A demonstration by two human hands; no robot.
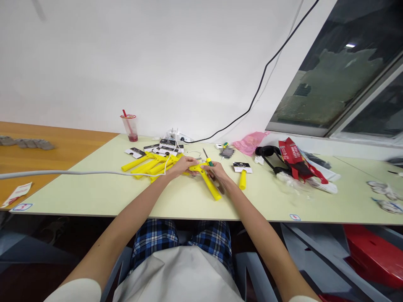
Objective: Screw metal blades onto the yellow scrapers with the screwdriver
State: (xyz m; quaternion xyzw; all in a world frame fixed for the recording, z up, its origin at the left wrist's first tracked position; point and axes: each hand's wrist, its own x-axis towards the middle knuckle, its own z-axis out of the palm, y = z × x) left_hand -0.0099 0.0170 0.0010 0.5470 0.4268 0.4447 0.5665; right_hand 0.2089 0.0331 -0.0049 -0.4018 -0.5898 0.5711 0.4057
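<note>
My left hand (186, 163) is closed on the head of a yellow Y-shaped plastic handle (210, 185), whose grip slants down to the right over the table. Between the fingers of my right hand (215, 171) is a screwdriver (209, 160) with a green and yellow handle, its blade pointing up and away. This hand is right beside the yellow handle's fork; whether it also grips it is hard to tell. To the left, several similar yellow handles (143, 162) lie in a pile with black-and-white cards (168, 146). A dark object under my right wrist is unclear.
Right of my hands lies another yellow handle (242, 180) with a card. A white cable (94, 172) crosses in from the left. A drink cup (129, 127), plug adapters (174, 134), a pink bag (252, 142), black headphones (273, 161) and a red package (294, 157) stand farther back.
</note>
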